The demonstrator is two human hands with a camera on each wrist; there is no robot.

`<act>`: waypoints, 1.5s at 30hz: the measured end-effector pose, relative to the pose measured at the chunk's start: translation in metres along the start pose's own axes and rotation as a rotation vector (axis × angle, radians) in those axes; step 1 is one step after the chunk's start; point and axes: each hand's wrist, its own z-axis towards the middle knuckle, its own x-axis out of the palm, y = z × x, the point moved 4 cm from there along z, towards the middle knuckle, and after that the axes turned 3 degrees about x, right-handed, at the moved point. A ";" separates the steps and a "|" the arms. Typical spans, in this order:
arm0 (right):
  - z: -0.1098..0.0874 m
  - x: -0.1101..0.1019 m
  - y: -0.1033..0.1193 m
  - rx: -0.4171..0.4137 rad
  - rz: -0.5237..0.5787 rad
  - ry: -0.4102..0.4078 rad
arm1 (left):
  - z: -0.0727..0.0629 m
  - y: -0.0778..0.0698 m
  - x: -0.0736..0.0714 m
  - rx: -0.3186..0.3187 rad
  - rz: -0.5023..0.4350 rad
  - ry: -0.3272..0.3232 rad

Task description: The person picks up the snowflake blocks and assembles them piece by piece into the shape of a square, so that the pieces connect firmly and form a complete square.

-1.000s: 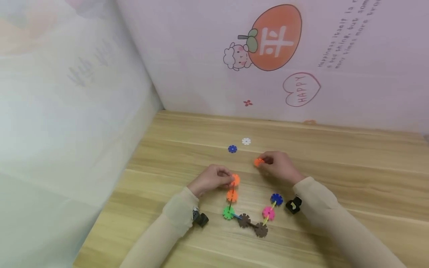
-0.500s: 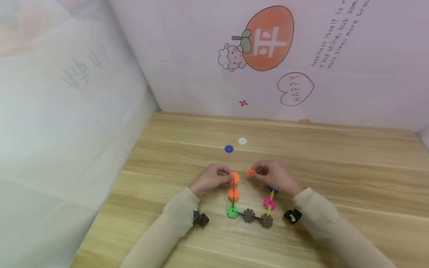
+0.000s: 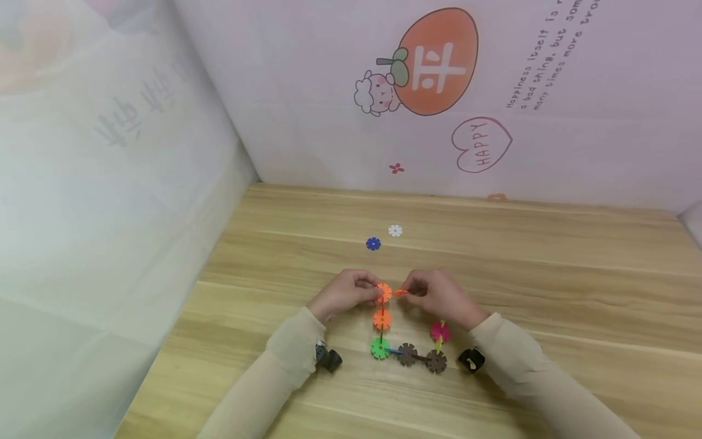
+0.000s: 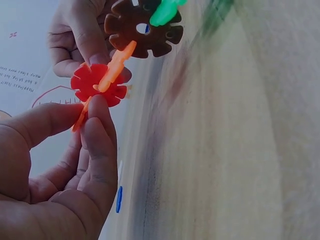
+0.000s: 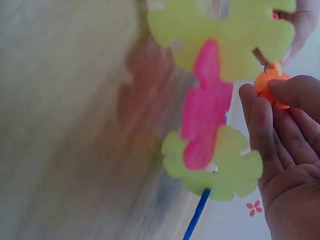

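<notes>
In the head view my left hand (image 3: 345,291) pinches the orange notched connector disc (image 3: 386,292) at the upper left end of a bent chain of such discs. From there run a red disc (image 4: 95,82), another orange disc (image 3: 382,319), then green (image 3: 380,348), brown (image 3: 407,354), yellow (image 5: 215,162) and pink (image 3: 440,332) ones. Between thumb and fingers my right hand (image 3: 439,296) holds a separate orange disc (image 5: 265,87), tilted and right beside the left hand's disc. The blue disc (image 5: 196,215) at the chain's right end is hidden in the head view.
Two loose discs, one blue (image 3: 373,244) and one white (image 3: 395,230), lie farther back on the wooden table (image 3: 576,268). A printed cloth (image 3: 307,122) stands behind the table, and a pale cloth (image 3: 137,244) closes off the left side.
My right hand has come leftward and nearer with its orange disc, which is now beside the left hand's disc and tilted. The left hand keeps its hold; the chain's lower part has swung slightly rightward.
</notes>
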 end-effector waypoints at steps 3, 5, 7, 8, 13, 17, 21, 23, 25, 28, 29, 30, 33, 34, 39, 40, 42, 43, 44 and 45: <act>0.001 0.002 0.002 -0.005 -0.019 -0.006 | -0.001 0.000 0.000 0.001 -0.005 0.002; 0.003 0.003 0.004 -0.019 -0.042 -0.014 | -0.001 0.000 -0.001 0.000 -0.001 -0.001; 0.003 0.004 0.006 -0.036 -0.059 -0.020 | -0.001 -0.001 -0.001 0.008 0.004 -0.002; 0.004 0.005 0.007 -0.045 -0.063 -0.022 | -0.001 -0.001 -0.002 0.009 0.010 -0.002; 0.005 0.007 0.012 -0.117 -0.075 -0.037 | 0.000 -0.001 -0.004 0.014 0.029 -0.008; 0.007 0.009 0.015 -0.183 -0.081 -0.050 | 0.000 0.000 -0.005 0.004 0.028 -0.020; 0.009 0.009 0.013 -0.196 -0.075 -0.006 | 0.000 0.000 -0.006 -0.011 0.029 -0.012; 0.011 0.006 0.012 -0.189 -0.065 0.061 | 0.000 0.001 -0.007 -0.017 0.027 -0.001; 0.014 0.003 0.008 -0.165 -0.056 0.137 | -0.001 0.002 -0.007 -0.022 0.022 0.011; 0.019 -0.004 0.001 -0.115 -0.068 0.204 | -0.002 0.003 -0.008 -0.024 0.014 0.017; 0.021 -0.007 -0.002 -0.091 -0.082 0.205 | -0.003 0.003 -0.009 -0.027 0.014 0.017; 0.024 -0.009 -0.005 -0.071 -0.098 0.190 | -0.003 0.004 -0.010 -0.028 0.011 0.016; 0.032 -0.014 -0.011 -0.021 -0.154 0.126 | -0.004 0.005 -0.012 -0.028 -0.002 0.015; 0.035 -0.016 -0.012 -0.005 -0.168 0.104 | -0.004 0.006 -0.013 -0.029 -0.005 0.015; 0.051 -0.017 -0.011 0.066 -0.203 0.046 | -0.004 0.007 -0.014 -0.041 -0.020 0.010; 0.055 -0.016 -0.010 0.084 -0.203 0.045 | -0.004 0.007 -0.014 -0.048 -0.027 0.010; 0.062 -0.015 -0.007 0.104 -0.213 0.042 | -0.004 0.008 -0.014 -0.057 -0.046 0.011; 0.066 -0.015 -0.005 0.110 -0.215 0.040 | -0.004 0.008 -0.014 -0.058 -0.051 0.013; 0.070 -0.015 -0.004 0.113 -0.220 0.036 | -0.004 0.009 -0.014 -0.060 -0.051 0.015; 0.074 -0.014 -0.001 0.112 -0.225 0.034 | -0.004 0.008 -0.014 -0.057 -0.051 0.018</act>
